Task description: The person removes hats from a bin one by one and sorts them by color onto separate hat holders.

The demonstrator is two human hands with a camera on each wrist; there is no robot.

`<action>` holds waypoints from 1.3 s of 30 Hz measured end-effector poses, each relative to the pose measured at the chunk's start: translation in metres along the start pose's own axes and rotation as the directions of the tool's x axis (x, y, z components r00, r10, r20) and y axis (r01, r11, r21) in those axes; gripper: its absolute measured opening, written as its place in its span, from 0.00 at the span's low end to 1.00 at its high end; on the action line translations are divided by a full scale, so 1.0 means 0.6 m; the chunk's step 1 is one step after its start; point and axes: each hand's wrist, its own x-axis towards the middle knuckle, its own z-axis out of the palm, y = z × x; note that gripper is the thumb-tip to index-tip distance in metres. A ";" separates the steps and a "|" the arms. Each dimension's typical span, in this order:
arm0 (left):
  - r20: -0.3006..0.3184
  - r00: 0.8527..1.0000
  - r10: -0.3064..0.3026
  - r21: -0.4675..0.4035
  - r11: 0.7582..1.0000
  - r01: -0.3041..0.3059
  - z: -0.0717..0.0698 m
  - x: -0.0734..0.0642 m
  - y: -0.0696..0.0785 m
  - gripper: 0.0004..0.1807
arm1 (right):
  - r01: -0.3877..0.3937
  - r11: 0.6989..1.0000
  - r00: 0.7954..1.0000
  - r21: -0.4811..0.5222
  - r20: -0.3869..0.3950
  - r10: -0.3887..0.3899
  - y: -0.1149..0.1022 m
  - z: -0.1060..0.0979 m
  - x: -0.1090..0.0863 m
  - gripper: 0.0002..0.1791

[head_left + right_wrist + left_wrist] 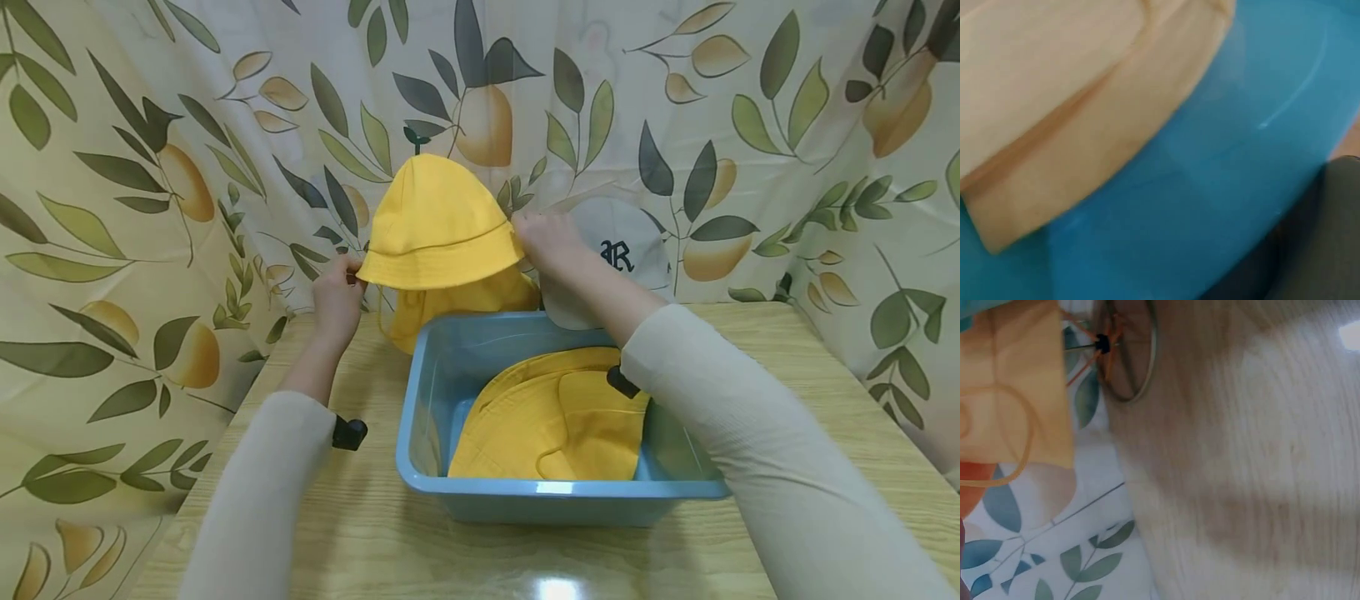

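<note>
A yellow bucket hat is held up at the back of the table, brim down. My left hand pinches the brim's left edge. At the right edge my right hand grips the brim, its fingertips partly hidden. More yellow cloth with a thin cord hangs just below the brim; I cannot tell whether it is a second hat. In the left wrist view, a yellow cloth edge hangs near a round wire base. Another yellow hat lies flattened in the blue tub.
Behind my right forearm is a light grey cap with dark lettering, partly covered. The tub stands mid-table below my right arm. A leaf-and-fruit patterned curtain closes off the back and sides of the wooden table.
</note>
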 end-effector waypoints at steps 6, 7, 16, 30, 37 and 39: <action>0.073 0.997 0.006 -0.006 1.000 -0.006 0.024 -0.016 -0.019 0.03 | 0.142 0.988 0.990 -0.054 0.014 -0.142 -0.001 0.025 -0.021 0.05; 0.081 0.997 -0.001 -0.009 1.000 0.002 0.028 -0.018 -0.023 0.03 | 0.160 0.985 0.987 -0.065 0.014 -0.159 -0.002 0.030 -0.023 0.06; 0.185 0.981 -0.058 0.021 0.998 0.055 0.054 -0.036 -0.055 0.03 | 0.222 0.974 0.964 -0.041 0.156 -0.213 -0.012 0.053 -0.032 0.06; 0.432 0.901 -0.022 0.066 0.998 -0.007 0.031 -0.033 -0.048 0.10 | 0.173 0.982 0.922 0.080 0.337 -0.190 -0.012 0.046 -0.032 0.07; 0.501 0.862 0.068 0.072 0.990 -0.120 -0.003 -0.022 -0.015 0.17 | 0.162 0.981 0.907 0.107 0.375 -0.191 -0.011 0.019 -0.035 0.05; 0.516 0.852 0.083 0.063 0.989 -0.134 -0.012 -0.020 -0.005 0.17 | 0.162 0.979 0.901 0.123 0.385 -0.198 -0.012 0.010 -0.035 0.03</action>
